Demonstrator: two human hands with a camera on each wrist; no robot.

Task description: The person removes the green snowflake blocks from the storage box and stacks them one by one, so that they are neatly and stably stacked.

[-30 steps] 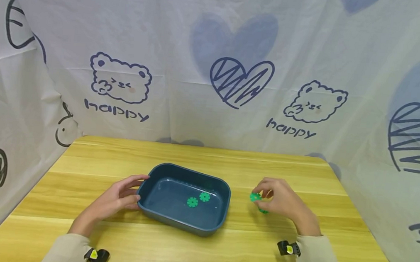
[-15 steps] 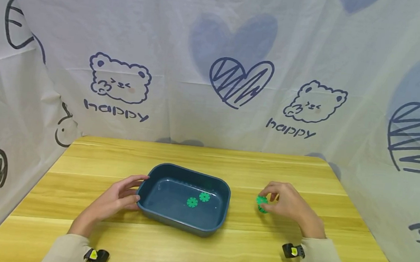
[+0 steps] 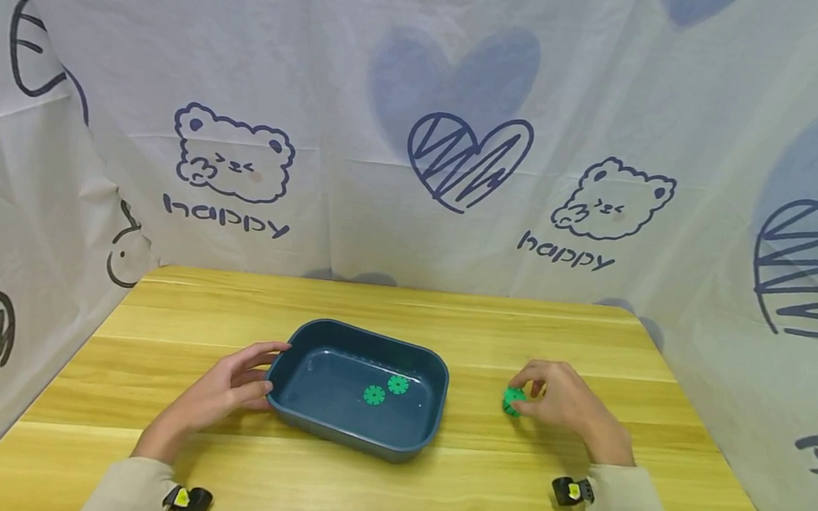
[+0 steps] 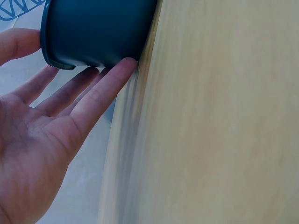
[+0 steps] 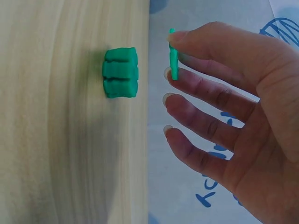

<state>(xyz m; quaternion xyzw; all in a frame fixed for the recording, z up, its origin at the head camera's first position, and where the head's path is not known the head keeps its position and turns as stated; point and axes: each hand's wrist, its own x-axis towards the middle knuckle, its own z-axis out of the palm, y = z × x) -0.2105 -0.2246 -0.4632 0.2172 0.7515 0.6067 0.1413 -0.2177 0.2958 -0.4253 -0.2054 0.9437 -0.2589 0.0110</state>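
Observation:
In the head view, my right hand (image 3: 560, 399) pinches a thin green notched disc (image 5: 174, 58) between thumb and fingertips, its other fingers loosely bent. A stack of similar green discs (image 5: 120, 72) sits on the wooden table, a small gap from the held disc. My left hand (image 3: 226, 381) reaches the left end of a dark blue rectangular tub (image 3: 352, 441). Its extended fingers touch the tub's end wall and rim in the left wrist view. Inside the tub, toward its right, lie two flat green discs, one nearer (image 3: 374, 395) and one farther (image 3: 398, 384).
The wooden table (image 3: 330, 492) runs back to a white cloth backdrop (image 3: 353, 226) printed with hearts and bears. Black camera mounts are strapped at the left wrist (image 3: 190, 503) and right wrist (image 3: 569, 491).
My right hand has moved right and slightly nearer the front edge, carrying the pinched disc over to the stack. The left hand and the tub stay where they were.

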